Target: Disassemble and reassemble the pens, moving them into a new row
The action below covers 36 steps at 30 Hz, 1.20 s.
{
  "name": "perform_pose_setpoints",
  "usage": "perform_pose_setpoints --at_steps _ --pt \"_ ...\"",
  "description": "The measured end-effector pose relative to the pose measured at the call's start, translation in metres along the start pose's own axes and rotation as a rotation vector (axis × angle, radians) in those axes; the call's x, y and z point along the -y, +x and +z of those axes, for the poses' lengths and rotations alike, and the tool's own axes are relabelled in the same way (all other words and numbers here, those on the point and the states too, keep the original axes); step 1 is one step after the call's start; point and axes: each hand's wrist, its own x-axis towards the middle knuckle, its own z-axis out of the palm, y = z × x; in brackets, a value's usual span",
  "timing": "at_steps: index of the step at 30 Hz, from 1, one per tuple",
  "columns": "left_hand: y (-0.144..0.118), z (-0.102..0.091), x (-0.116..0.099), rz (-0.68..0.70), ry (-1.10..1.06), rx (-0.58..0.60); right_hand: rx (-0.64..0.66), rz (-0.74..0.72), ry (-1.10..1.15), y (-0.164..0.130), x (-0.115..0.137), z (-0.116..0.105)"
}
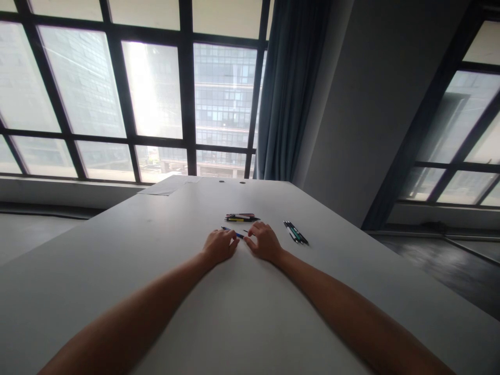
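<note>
Blue pen (233,233) lying crosswise, left hand (219,245), right hand (266,241) touching ends

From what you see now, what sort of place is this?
Probably an office or meeting room high in a city building: a long white table, big grid windows facing towers, and pens by the hands.

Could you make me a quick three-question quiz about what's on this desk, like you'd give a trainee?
1. True or false: both hands rest on the blue pen lying between them.
2. Which pen group lies further to the person's right: (a) the pens with red and yellow, (b) the dark and green pens?
3. What lies flat at the far left corner of the table?

Key
1. True: the left hand and the right hand both touch it at the fingertips.
2. b
3. A sheet of paper.
</note>
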Motion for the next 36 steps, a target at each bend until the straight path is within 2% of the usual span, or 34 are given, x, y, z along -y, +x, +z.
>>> perform_pose_setpoints --at_steps 4,8,16,23,30,36 --pt "0.001 0.0 0.001 -0.129 0.036 0.067 0.133 -0.059 0.037 -0.001 0.006 -0.004" --pt "0.001 0.001 0.002 -0.143 0.027 0.086 0.297 -0.091 0.048 -0.001 0.015 -0.008" --pt "0.002 0.001 0.0 -0.153 0.05 0.104 0.366 -0.15 -0.005 -0.003 0.033 -0.015" --pt "0.002 0.0 0.002 -0.146 0.05 0.105 0.348 -0.146 -0.002 -0.004 0.031 -0.011" --pt "0.001 -0.002 -0.001 -0.134 0.024 0.098 0.049 0.039 0.006 0.0 0.014 -0.002" --pt "0.001 0.0 0.001 -0.06 -0.032 0.034 0.118 0.169 -0.048 0.001 0.007 0.008"
